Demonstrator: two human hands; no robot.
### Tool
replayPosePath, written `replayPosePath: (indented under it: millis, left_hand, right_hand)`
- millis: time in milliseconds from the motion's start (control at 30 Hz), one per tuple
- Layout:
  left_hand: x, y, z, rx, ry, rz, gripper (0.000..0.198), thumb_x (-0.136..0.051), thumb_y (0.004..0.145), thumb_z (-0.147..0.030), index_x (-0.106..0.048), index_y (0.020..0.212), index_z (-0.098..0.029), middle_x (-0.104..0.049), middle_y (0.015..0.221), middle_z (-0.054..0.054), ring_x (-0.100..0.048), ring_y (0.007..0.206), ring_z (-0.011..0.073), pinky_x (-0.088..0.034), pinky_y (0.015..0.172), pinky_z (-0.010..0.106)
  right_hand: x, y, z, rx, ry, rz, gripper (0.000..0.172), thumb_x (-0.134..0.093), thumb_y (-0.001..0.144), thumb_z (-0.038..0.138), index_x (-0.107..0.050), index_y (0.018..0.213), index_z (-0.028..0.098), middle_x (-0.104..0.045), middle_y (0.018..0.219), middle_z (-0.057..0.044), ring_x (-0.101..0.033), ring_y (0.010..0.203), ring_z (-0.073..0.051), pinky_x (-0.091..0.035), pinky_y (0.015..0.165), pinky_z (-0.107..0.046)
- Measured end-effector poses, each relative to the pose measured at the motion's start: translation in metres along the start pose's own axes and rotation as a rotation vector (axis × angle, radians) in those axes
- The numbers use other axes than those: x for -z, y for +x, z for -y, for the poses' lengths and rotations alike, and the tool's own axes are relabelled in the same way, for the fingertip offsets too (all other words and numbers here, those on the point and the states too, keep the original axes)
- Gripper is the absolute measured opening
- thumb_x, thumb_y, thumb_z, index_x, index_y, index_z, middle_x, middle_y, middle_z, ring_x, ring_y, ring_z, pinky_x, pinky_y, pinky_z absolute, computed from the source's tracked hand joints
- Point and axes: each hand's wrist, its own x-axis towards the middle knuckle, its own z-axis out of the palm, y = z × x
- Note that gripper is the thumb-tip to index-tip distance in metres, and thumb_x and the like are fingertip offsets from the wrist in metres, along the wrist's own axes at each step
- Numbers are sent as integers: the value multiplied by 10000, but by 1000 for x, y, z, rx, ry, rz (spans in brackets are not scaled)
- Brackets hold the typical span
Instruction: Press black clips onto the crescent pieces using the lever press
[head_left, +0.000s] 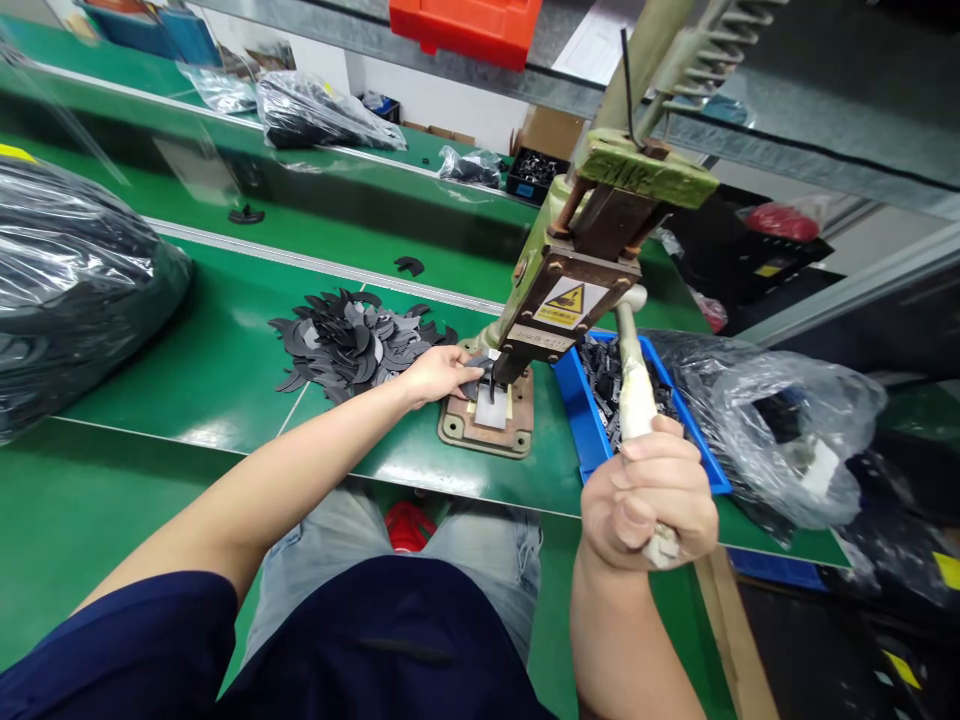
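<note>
My right hand is wrapped round the taped lever of a green hand press. With my left hand I pinch a dark curved plastic piece under the press head, over the metal base plate. My fingers partly cover the piece, and I cannot tell whether it touches the plate. Just left of the press lies a pile of black and grey curved pieces. A blue bin full of small dark parts stands to the right of the base, behind the lever.
A large clear bag of dark parts sits at the left. An opened plastic bag lies right of the bin. Two loose curved pieces, one of them a black piece, lie beyond the pile. A metal shelf with a red bin spans overhead.
</note>
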Motion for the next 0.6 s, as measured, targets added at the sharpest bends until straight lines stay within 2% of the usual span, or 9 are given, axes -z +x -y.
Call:
replayPosePath:
  millis: [133, 333, 467, 600]
  left_hand:
    - [1, 2, -2, -1, 75, 4, 386, -931, 779, -368, -602, 767, -167, -632, 678, -21, -630, 585, 101, -595, 569, 242]
    - [4, 0, -4, 4, 218, -1, 433, -905, 817, -415, -542, 749, -189, -590, 577, -50, -645, 474, 111, -436, 442, 179]
    - [5, 6, -6, 51, 223, 33, 494, -932, 786, -442, -504, 729, -201, -600, 547, -42, -665, 467, 138, -445, 428, 190]
    - [5, 11, -11, 200, 180, 86, 519, -942, 781, -426, -472, 710, -216, -624, 514, -11, -695, 492, 170, -488, 444, 205]
  right_hand:
    - [-2, -1, -3, 27, 0, -31, 430, -679, 857, 376, -393, 563, 246, -437, 512, 64, -554, 575, -147, -569, 855, -473]
    - [0, -1, -4, 46, -18, -7, 431, -660, 860, 370, -367, 572, 238, -430, 520, 62, -543, 569, -144, -551, 833, -487]
    - [-2, 1, -4, 51, -4, -24, 452, -663, 855, 361, -337, 571, 231, -412, 513, 62, -526, 567, -136, -545, 826, -469]
    - [-2, -4, -5, 53, -54, -40, 521, -671, 853, 408, -268, 589, 210, -379, 491, 67, -498, 536, -126, -558, 794, -448]
